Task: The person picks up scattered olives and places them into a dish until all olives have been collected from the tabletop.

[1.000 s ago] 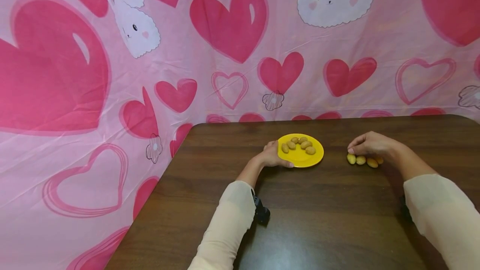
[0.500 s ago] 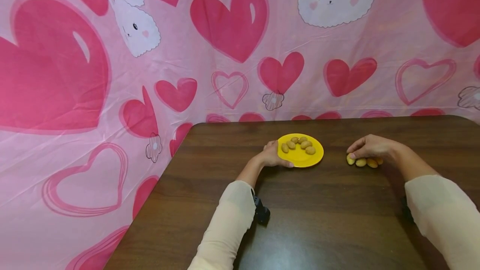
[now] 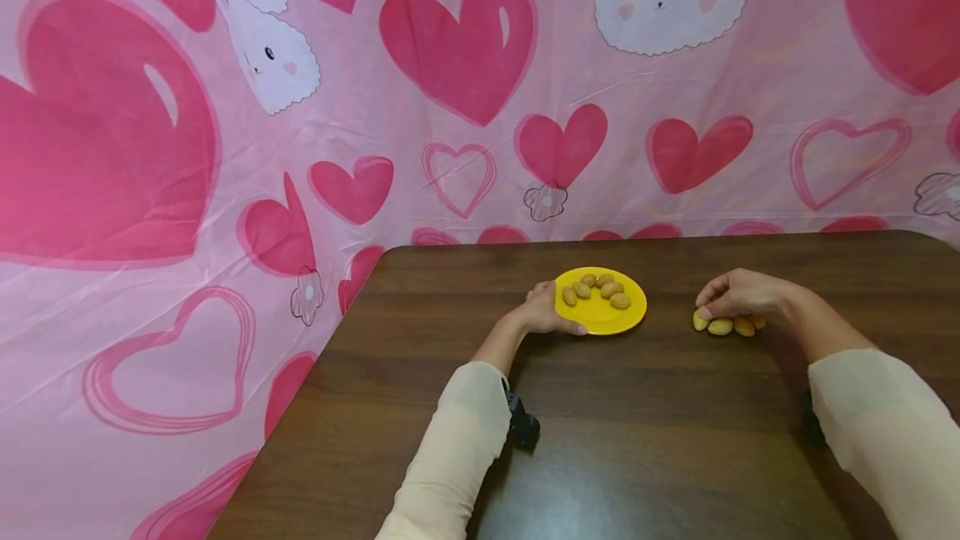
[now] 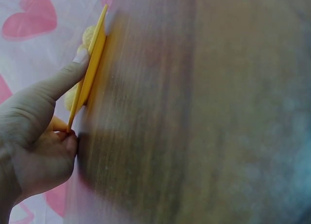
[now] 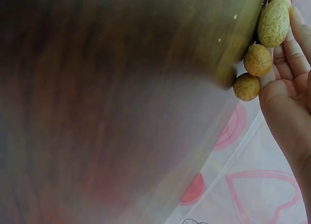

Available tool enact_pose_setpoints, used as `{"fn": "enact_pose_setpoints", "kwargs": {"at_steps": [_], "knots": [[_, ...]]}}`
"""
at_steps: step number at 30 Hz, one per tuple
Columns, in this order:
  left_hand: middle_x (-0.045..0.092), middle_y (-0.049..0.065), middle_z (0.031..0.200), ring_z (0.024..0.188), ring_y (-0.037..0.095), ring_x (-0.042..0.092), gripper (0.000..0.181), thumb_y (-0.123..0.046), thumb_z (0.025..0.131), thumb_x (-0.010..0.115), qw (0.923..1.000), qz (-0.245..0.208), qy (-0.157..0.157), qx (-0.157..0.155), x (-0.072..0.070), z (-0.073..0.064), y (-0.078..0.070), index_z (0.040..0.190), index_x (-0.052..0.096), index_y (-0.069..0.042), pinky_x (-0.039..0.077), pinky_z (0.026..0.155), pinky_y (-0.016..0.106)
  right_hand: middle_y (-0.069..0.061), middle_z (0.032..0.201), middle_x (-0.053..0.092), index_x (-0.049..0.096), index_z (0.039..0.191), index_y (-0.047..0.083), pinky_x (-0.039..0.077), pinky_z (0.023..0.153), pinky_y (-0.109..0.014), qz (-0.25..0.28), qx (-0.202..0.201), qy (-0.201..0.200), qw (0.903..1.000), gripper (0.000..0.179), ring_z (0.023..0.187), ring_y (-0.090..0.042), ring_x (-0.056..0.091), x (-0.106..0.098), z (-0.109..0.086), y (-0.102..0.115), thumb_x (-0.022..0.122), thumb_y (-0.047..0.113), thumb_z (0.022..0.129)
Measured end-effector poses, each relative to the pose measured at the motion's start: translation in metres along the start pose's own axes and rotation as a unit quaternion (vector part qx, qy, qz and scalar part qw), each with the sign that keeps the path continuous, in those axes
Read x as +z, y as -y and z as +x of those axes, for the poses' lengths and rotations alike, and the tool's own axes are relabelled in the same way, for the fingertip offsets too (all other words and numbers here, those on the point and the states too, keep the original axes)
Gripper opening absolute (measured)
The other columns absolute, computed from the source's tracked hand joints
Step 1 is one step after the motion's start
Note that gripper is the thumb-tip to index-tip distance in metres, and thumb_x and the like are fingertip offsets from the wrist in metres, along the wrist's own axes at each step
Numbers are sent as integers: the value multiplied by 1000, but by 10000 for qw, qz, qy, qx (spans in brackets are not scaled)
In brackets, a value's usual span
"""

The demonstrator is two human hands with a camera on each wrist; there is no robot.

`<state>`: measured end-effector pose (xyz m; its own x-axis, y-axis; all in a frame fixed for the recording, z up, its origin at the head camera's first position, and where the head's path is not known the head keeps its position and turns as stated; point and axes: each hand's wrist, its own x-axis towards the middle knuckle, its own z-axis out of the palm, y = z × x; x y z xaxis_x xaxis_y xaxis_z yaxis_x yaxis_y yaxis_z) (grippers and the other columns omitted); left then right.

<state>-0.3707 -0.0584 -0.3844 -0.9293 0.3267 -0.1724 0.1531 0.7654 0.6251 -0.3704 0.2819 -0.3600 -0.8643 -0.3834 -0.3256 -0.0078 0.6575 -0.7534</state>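
My left hand grips the left rim of a round yellow plate, thumb on top and fingers round the edge. Several wrinkled, yellow-brown oval pieces lie on its far half. To the right, my right hand pinches the leftmost oval piece between thumb and fingertips, low at the table. Beside it, more pieces line up under the palm, partly hidden by the hand. The right wrist view shows their wrinkled skins, with a larger piece nearest the fingertips.
Both hands work over a dark brown wooden table with a rounded far corner. Pink cloth printed with hearts hangs behind and to the left. A small black camera sits on the left wrist.
My right hand has come slightly lower, its thumb now over the leftmost oval piece, which has shifted slightly. The left hand and the plate have stayed in place.
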Motion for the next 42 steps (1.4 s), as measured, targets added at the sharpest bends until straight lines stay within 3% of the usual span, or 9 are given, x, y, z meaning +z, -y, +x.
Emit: {"fn": "enact_pose_setpoints", "kwargs": {"at_steps": [8,14,24,29,36,42], "knots": [[17,8,150,131,24,22,103,-43,72,76,10000,8,20,6,0,-1,1,148,15,-7,22,108,41,-5,83,61,60,104,2,45,58,-31,104,-1,-96,9999,38,71,-20,53,1,2,3,69,31,83],[18,8,150,130,24,23,102,-42,72,76,10000,-23,-8,36,0,0,2,148,16,-8,23,108,41,-6,91,61,58,107,-1,46,68,-31,274,-172,-136,9994,40,80,-21,53,1,4,8,69,29,83],[19,8,149,130,24,24,102,-42,72,76,10000,-6,-24,65,-1,-1,0,147,17,-7,23,107,41,-7,99,60,56,112,-2,43,81,-33,-60,-378,-224,9990,44,90,-23,50,2,10,17,68,30,84],[20,9,149,129,24,24,102,-43,72,76,10000,23,-17,96,0,1,2,147,17,-8,24,107,41,-6,99,62,57,111,-2,42,82,-33,-122,-548,-290,9980,43,90,-22,51,5,14,22,68,30,84],[19,8,149,129,24,24,102,-43,72,76,10000,17,-29,63,1,1,2,147,17,-8,24,107,41,-7,96,62,59,105,-6,47,79,-29,568,-553,-477,9957,30,89,-22,55,12,21,26,66,14,85],[19,8,149,129,24,24,101,-42,72,76,10000,-2,-9,75,0,-1,1,147,17,-7,23,107,41,-5,93,62,59,106,-7,47,81,-32,226,-627,-569,9961,32,89,-21,57,16,29,30,66,16,85]]}}
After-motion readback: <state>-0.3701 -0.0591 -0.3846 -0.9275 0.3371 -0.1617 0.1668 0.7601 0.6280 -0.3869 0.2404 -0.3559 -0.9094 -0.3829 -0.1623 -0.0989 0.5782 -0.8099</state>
